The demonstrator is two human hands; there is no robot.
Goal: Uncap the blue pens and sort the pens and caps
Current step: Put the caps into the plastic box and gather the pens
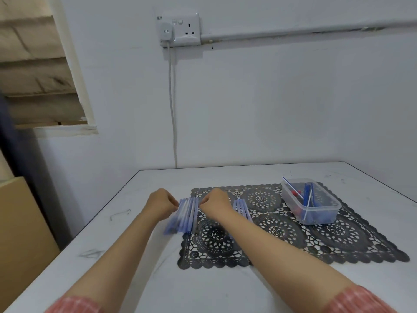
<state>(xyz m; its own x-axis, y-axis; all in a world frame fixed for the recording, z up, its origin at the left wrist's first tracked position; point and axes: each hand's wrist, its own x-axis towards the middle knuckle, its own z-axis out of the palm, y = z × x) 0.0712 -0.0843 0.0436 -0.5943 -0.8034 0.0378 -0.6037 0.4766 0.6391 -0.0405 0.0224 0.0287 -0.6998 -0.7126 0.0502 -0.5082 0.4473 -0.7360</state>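
Observation:
A row of several blue pens (185,216) lies side by side at the left edge of the black lace mat (338,240), blurred by motion. My left hand (160,202) is at the row's far left end with its fingers curled and pinching there. My right hand (215,204) pinches the row's far right end in the same way. The fingertips of both hands are hidden. A second, smaller group of blue pieces (242,210) lies on the mat just right of my right hand. Whether they are pens or caps is unclear.
A clear plastic tub (325,213) with blue pens and a red item stands at the mat's back right. The white table (225,288) ends at the wall behind and drops off on the left. A cable hangs from a wall socket (179,28).

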